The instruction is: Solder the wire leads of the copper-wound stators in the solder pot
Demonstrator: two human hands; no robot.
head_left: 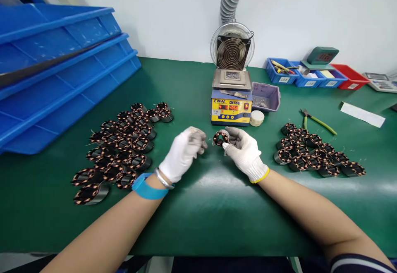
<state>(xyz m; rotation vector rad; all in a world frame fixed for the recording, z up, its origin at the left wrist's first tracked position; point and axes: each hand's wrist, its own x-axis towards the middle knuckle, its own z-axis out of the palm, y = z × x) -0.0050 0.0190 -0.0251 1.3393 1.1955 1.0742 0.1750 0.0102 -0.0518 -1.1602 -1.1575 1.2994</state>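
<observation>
Nearest me, the green tabletop's (204, 219) front edge runs beneath both forearms, with a broad shiny stretch between them. Ahead, near the middle, the gloved right hand (245, 153) pinches a copper-wound ring (221, 137) between thumb and fingers. The gloved left hand (184, 151), just apart, has curled fingers; I can't tell if they grip anything. Clustered rings lie left (142, 144) and right (313, 163), well apart. Beyond stand a yellow-fronted unit (231, 107), stacked blue trays (62, 111) leftward, then a white wall (173, 16).
</observation>
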